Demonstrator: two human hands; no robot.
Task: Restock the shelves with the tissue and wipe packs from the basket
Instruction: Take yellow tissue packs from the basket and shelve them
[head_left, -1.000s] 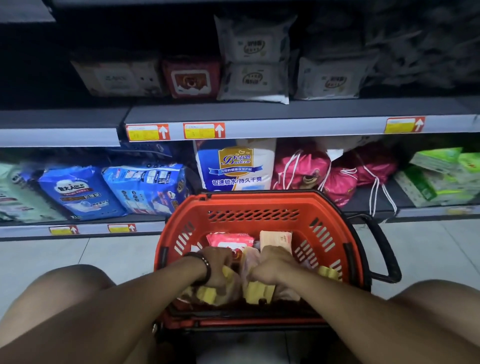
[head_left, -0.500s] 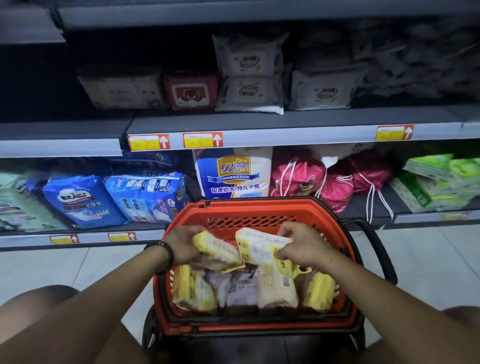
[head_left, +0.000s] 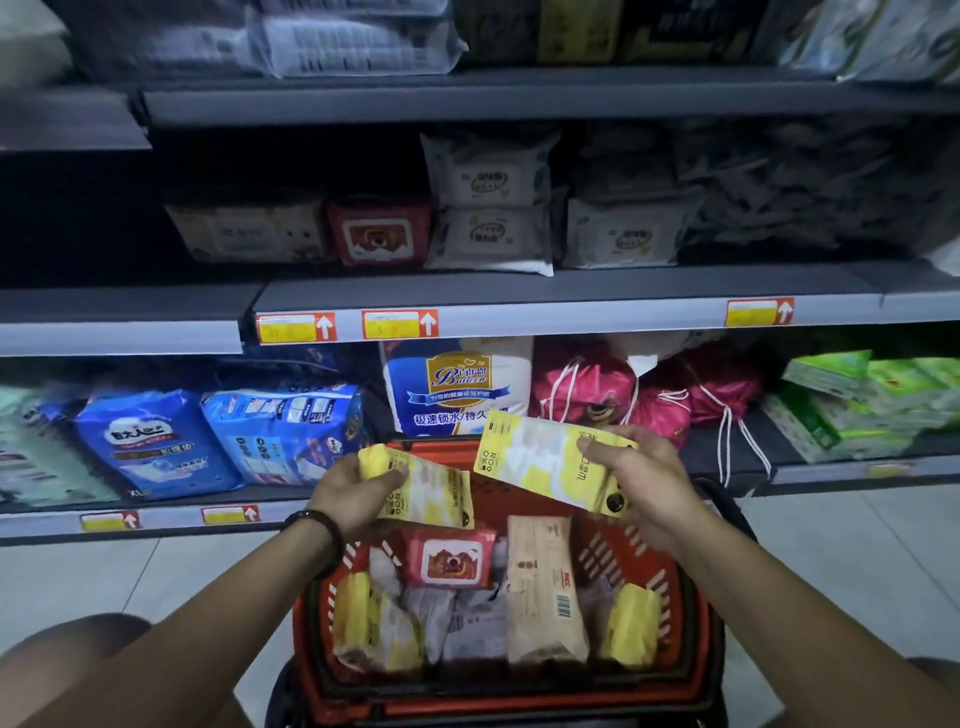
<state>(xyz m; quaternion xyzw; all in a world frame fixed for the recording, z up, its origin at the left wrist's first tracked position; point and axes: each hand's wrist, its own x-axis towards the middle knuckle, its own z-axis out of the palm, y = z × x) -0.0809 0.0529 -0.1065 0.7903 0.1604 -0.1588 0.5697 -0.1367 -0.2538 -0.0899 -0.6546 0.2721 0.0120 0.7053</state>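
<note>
Shop aisle, no question: long grey shelves ran in tiers, and their front edges carried yellow price tags with white arrows. Sealed wipe packs and blue bagged goods sat in rows facing outward. A red shopping basket stood in front of them, with pale floor tiles around it.

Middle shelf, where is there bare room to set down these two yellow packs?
The dark stretch left of the beige packs looks bare, and there is headroom above them and the red bear pack. From the white wipe stacks rightward it is packed up to the next shelf.
</note>
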